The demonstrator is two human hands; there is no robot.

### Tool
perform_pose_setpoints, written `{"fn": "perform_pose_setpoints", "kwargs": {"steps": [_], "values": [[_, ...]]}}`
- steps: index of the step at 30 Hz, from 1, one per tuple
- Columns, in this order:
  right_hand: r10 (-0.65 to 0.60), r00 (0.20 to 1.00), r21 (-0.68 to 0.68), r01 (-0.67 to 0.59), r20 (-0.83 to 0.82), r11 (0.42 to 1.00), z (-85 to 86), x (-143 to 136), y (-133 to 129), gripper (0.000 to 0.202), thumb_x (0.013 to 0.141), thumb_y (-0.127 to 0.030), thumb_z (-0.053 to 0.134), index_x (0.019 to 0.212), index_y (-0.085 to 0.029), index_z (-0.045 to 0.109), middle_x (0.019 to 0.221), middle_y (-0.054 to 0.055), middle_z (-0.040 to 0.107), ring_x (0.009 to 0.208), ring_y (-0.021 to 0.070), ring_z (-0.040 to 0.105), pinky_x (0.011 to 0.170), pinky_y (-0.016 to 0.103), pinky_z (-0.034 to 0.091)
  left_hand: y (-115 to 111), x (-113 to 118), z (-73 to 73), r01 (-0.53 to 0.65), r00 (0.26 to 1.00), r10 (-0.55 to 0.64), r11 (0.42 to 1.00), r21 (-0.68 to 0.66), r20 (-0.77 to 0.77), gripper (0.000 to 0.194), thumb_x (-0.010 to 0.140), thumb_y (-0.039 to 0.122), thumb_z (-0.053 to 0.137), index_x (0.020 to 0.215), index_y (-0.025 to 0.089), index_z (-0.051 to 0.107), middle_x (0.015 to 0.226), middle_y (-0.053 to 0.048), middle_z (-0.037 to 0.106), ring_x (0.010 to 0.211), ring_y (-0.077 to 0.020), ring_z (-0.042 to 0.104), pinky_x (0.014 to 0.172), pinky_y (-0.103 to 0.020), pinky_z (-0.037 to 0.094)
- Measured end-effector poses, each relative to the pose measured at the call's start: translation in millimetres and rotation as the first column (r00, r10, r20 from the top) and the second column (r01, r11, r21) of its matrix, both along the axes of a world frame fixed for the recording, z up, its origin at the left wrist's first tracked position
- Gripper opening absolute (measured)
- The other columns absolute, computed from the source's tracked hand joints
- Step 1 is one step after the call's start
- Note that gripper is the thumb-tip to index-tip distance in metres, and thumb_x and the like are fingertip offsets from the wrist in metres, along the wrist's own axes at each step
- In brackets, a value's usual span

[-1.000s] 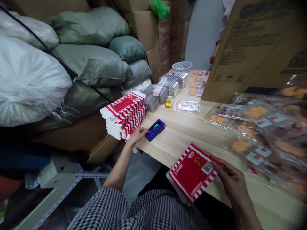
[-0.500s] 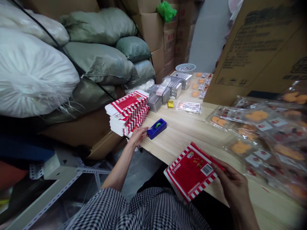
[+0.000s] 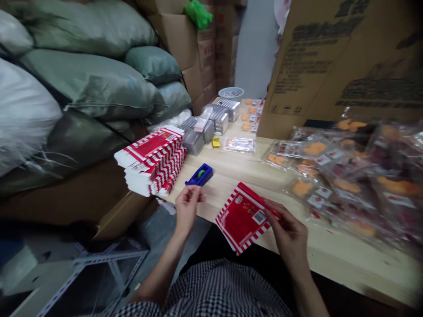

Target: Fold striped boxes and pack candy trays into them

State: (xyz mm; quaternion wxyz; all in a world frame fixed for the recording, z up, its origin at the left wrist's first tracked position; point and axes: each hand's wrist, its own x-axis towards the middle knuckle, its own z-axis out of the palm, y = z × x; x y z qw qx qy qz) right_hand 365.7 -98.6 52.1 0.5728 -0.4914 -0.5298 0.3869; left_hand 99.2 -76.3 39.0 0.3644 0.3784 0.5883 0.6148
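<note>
My right hand (image 3: 287, 229) grips a flat red-and-white printed box (image 3: 243, 218) by its right edge; its striped borders and barcode face up. My left hand (image 3: 188, 207) is closed in a pinch, with thumb and forefinger together on what looks like a small piece of clear tape, barely visible. Just beyond those fingertips, apart from them, a blue tape dispenser (image 3: 203, 175) with a green core stands on the wooden table (image 3: 228, 169). To the left of the dispenser is a stack of similar red-and-white boxes (image 3: 155, 160).
Clear plastic packs with orange pieces (image 3: 330, 176) are heaped on the right. Behind the dispenser are clear plastic cases (image 3: 205, 127), a yellow packet (image 3: 216, 142) and a bowl (image 3: 231, 92). A large carton (image 3: 317, 66) stands at back right; stuffed sacks (image 3: 95, 83) fill the left.
My left hand has come away from the dispenser's near end, towards me and the box. The box in my right hand has tilted slightly. The view has swung to the right.
</note>
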Motion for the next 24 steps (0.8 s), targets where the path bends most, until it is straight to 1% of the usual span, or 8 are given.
{"fn": "perform_pose_setpoints", "kwargs": {"steps": [3, 6, 9, 11, 13, 17, 20, 24], "values": [[-0.029, 0.994, 0.121, 0.016, 0.107, 0.993, 13.0, -8.7, -2.4, 0.023, 0.091, -0.025, 0.063, 0.111, -0.029, 0.074, 0.121, 0.006, 0.070, 0.116, 0.0260, 0.063, 0.102, 0.047, 0.050, -17.8, 67.2, 44.0, 0.210, 0.969, -0.217, 0.975, 0.074, 0.116, 0.018, 0.085, 0.036, 0.069, 0.090, 0.018, 0.069, 0.073, -0.001, 0.068, 0.065, -0.0135, 0.064, 0.067, -0.026, 0.055], [-0.044, 0.980, 0.201, 0.005, 0.192, 0.980, 20.8, -10.3, -4.6, 0.028, 0.092, -0.021, 0.060, 0.114, -0.032, 0.072, 0.123, 0.005, 0.069, 0.116, 0.0264, 0.063, 0.104, 0.048, 0.047, -20.1, 111.7, 64.9, 0.326, 0.911, -0.339, 0.941, 0.094, 0.237, 0.019, 0.083, 0.033, 0.072, 0.093, 0.018, 0.072, 0.074, -0.002, 0.070, 0.062, -0.0133, 0.065, 0.063, -0.026, 0.056], [-0.036, 0.972, 0.241, -0.022, 0.231, 0.970, 23.1, -7.5, -6.1, 0.032, 0.093, -0.018, 0.058, 0.117, -0.033, 0.071, 0.123, 0.005, 0.068, 0.117, 0.0261, 0.063, 0.104, 0.047, 0.049, -11.2, 127.3, 62.9, 0.357, 0.870, -0.362, 0.931, 0.078, 0.336, 0.039, 0.080, 0.031, 0.076, 0.116, 0.019, 0.066, 0.074, -0.001, 0.070, 0.063, -0.0127, 0.065, 0.064, -0.025, 0.056], [-0.018, 0.970, 0.254, -0.046, 0.244, 0.966, 22.6, -5.3, -6.8, 0.033, 0.093, -0.016, 0.057, 0.118, -0.033, 0.070, 0.125, 0.005, 0.067, 0.117, 0.0254, 0.062, 0.103, 0.046, 0.049, -5.8, 128.6, 57.3, 0.367, 0.850, -0.367, 0.927, 0.076, 0.378, 0.063, 0.079, 0.029, 0.077, 0.135, 0.022, 0.052, 0.072, 0.001, 0.069, 0.062, -0.0120, 0.065, 0.064, -0.024, 0.055], [0.001, 0.966, 0.259, -0.070, 0.259, 0.963, 22.0, -3.2, -7.4, 0.034, 0.094, -0.015, 0.056, 0.119, -0.033, 0.069, 0.126, 0.005, 0.066, 0.118, 0.0250, 0.061, 0.102, 0.045, 0.050, -3.8, 127.6, 53.1, 0.370, 0.842, -0.371, 0.925, 0.082, 0.392, 0.077, 0.079, 0.028, 0.077, 0.145, 0.024, 0.038, 0.070, 0.003, 0.067, 0.060, -0.0114, 0.065, 0.063, -0.023, 0.054], [0.046, 0.951, 0.246, -0.126, 0.307, 0.961, 23.4, 1.4, -6.7, 0.038, 0.095, -0.015, 0.053, 0.128, -0.033, 0.061, 0.122, 0.006, 0.064, 0.115, 0.0245, 0.061, 0.099, 0.043, 0.051, -7.9, 126.5, 51.9, 0.379, 0.845, -0.382, 0.921, 0.085, 0.374, 0.077, 0.081, 0.029, 0.076, 0.145, 0.025, 0.034, 0.068, 0.005, 0.064, 0.062, -0.0113, 0.065, 0.066, -0.022, 0.053], [0.143, 0.913, 0.189, -0.229, 0.383, 0.955, 26.8, 4.9, -4.2, 0.045, 0.098, -0.016, 0.047, 0.140, -0.032, 0.051, 0.120, 0.008, 0.060, 0.113, 0.0230, 0.059, 0.096, 0.040, 0.051, -10.0, 128.4, 51.9, 0.390, 0.850, -0.396, 0.916, 0.091, 0.346, 0.076, 0.082, 0.031, 0.074, 0.146, 0.026, 0.033, 0.068, 0.005, 0.064, 0.063, -0.0112, 0.065, 0.069, -0.023, 0.053], [0.191, 0.898, 0.175, -0.278, 0.396, 0.944, 29.3, 7.8, 0.9, 0.045, 0.100, -0.016, 0.040, 0.140, -0.033, 0.052, 0.118, 0.008, 0.055, 0.111, 0.0214, 0.058, 0.095, 0.037, 0.051, -0.5, 126.7, 40.3, 0.388, 0.898, -0.384, 0.921, 0.024, 0.213, 0.086, 0.080, 0.036, 0.076, 0.150, 0.026, 0.028, 0.063, 0.007, 0.061, 0.057, -0.0116, 0.061, 0.062, -0.022, 0.049]]}}
